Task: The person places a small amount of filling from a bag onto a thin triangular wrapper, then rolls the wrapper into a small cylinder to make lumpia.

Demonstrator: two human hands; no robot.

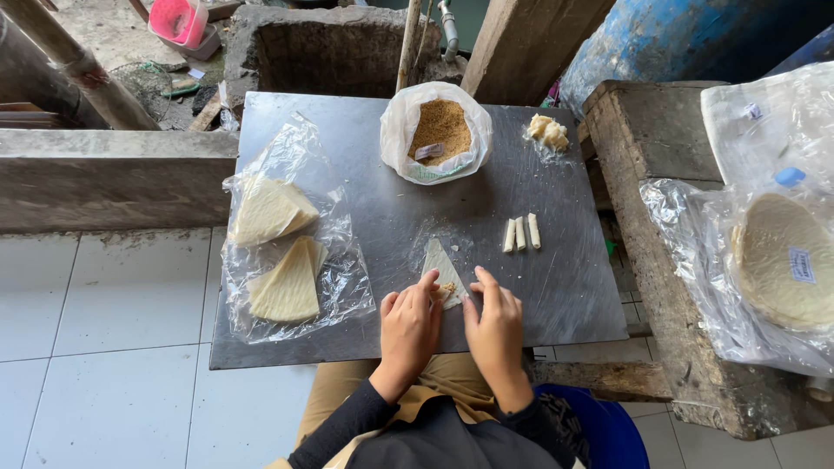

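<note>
A triangular pale wrapper sheet [437, 262] lies on the metal board [382, 217], with a little brown filling at its near end. My left hand [410, 328] and my right hand [493, 323] sit side by side at that near end, fingertips pinching and folding the wrapper's edge over the filling. Three finished white rolls [521, 233] lie in a row just beyond my right hand. A plastic bag of brown crumbly filling [439, 132] stands open at the board's far side.
Two stacks of cut triangular wrappers [278, 252] rest on clear plastic at the left. A pale lump of paste [548, 131] sits at the far right corner. Bagged round wrappers [782, 256] lie on a concrete bench to the right. A blue barrel [678, 39] stands behind.
</note>
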